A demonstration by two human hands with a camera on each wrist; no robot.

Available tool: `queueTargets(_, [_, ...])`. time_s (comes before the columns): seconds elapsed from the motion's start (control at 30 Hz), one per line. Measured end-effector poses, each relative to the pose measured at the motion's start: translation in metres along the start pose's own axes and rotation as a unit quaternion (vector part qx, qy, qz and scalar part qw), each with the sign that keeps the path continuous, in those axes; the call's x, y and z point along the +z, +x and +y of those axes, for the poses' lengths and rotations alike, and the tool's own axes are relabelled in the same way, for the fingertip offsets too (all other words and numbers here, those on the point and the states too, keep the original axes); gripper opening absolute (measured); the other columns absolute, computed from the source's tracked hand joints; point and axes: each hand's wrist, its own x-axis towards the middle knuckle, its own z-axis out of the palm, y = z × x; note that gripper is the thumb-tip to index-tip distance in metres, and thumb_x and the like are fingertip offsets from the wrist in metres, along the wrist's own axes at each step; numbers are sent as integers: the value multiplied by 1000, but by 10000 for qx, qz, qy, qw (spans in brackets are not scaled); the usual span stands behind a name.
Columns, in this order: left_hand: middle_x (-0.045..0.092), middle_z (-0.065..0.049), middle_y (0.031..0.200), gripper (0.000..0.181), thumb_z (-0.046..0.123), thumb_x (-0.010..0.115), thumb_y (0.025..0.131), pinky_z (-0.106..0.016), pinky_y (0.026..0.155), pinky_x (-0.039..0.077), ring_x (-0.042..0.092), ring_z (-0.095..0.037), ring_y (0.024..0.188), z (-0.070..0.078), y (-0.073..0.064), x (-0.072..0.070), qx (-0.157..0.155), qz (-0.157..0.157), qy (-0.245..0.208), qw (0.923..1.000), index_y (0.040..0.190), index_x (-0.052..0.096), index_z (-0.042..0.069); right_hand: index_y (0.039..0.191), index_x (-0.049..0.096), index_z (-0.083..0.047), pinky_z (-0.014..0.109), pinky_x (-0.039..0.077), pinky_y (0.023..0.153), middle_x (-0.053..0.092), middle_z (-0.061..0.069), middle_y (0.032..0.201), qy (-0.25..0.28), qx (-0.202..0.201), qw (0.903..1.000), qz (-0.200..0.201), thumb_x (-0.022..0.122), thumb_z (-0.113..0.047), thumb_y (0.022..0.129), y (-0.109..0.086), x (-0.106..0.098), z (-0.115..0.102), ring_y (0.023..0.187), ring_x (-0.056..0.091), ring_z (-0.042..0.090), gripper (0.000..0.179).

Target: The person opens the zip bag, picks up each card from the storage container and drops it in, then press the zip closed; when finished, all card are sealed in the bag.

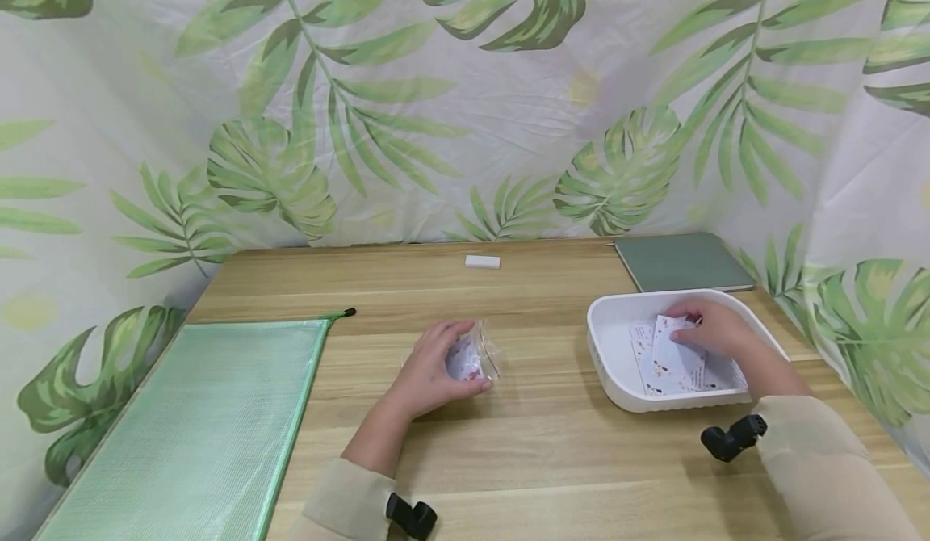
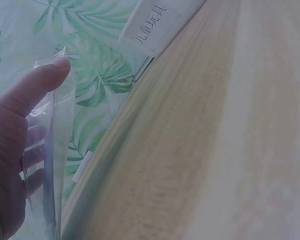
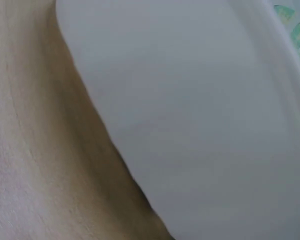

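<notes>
Head view first: at the centre of the worktop, the left hand has its grip curled around a clear bag, thumb on the near side, printed contents showing through the plastic; over to the right, the right hand reaches into the white basket, its grip pinching the far end of a printed card; a second card lies partly beneath it; and here's the relation that counts: the held card's long axis runs roughly near to far, the bag sits well to its left, and the basket's left wall stands between them; the right hand is the one at the card.

Left wrist view: thumb and fingers clasp the bag, with the labelled basket beyond; right wrist view: only basket wall, worktop and patterned cloth; that grip can't be told from here.
</notes>
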Motion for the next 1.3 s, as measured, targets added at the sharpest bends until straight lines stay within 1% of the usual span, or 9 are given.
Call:
queueTargets(0.17, [53, -7, 139, 89, 44, 85, 67, -50, 106, 39, 48, -27, 128, 0, 0, 0, 13, 4, 14, 10000, 142, 50, 13, 121, 65, 1, 31, 42, 68, 59, 12, 94, 236, 45, 9997, 0, 64, -21, 93, -7, -12, -3, 85, 52, 23, 35])
queueTargets(0.27, [53, -7, 139, 89, 44, 85, 67, -50, 106, 39, 48, -28, 128, 0, 1, 0, 28, 4, 24, 10000, 142, 50, 13, 126, 60, 3, 30, 45, 66, 59, 10, 93, 577, 228, 9979, -166, 60, -23, 96, -13, -19, -7, 82, 53, 21, 40])
queueTargets(0.4, [53, -7, 139, 89, 44, 85, 67, -50, 105, 40, 48, -28, 128, 0, 0, 0, 15, -13, 21, 10000, 142, 50, 13, 127, 59, 5, 31, 49, 66, 62, 9, 92, 797, 193, 9965, -157, 59, -22, 97, -21, -27, -18, 78, 56, 19, 40])
queueTargets(0.67, [53, -8, 139, 90, 45, 85, 67, -51, 106, 40, 49, -28, 128, 1, 0, -1, 42, -20, 35, 10000, 143, 50, 13, 127, 59, 6, 25, 49, 64, 68, 4, 86, 812, 45, 9960, 364, 62, -23, 95, -35, -42, -34, 70, 61, 8, 43])
queueTargets(0.9, [53, -8, 138, 89, 45, 84, 67, -51, 106, 39, 48, -29, 128, 0, 0, -1, 30, -10, 56, 10000, 143, 50, 13, 133, 60, -5, 23, 47, 66, 66, -3, 87, 1041, 379, 9894, 939, 62, -40, 95, -43, -47, -60, 78, 55, 7, 52])
queueTargets(1.0, [53, -8, 138, 89, 45, 84, 67, -51, 106, 39, 48, -28, 128, 1, 1, -2, 39, 1, 60, 10000, 143, 50, 13, 133, 60, -6, 21, 48, 65, 65, -16, 84, 1495, 377, 9805, 1216, 63, -40, 94, -45, -41, -73, 77, 58, 2, 53])
queueTargets(1.1, [53, -8, 139, 89, 45, 85, 67, -52, 107, 39, 48, -29, 129, 1, 1, -2, 55, 19, 66, 10000, 142, 50, 13, 133, 58, 0, 16, 50, 64, 63, -26, 78, 2193, 179, 9638, 1508, 66, -32, 93, -45, -29, -86, 71, 63, -4, 51])
queueTargets(1.17, [54, -8, 139, 89, 44, 85, 67, -52, 107, 38, 48, -29, 130, 1, 1, -2, 65, 30, 54, 10000, 142, 50, 12, 133, 57, 3, 15, 51, 65, 63, -28, 77, 2661, 81, 9501, 1624, 67, -26, 93, -44, -19, -96, 69, 65, -4, 51])
queueTargets(1.3, [54, -8, 139, 89, 43, 85, 67, -52, 107, 38, 47, -29, 130, 2, 0, -2, 36, 50, 51, 10000, 142, 50, 13, 132, 58, 2, 14, 51, 66, 62, -27, 74, 3098, 211, 9349, 1721, 69, -24, 91, -41, 3, -116, 68, 64, -6, 49])
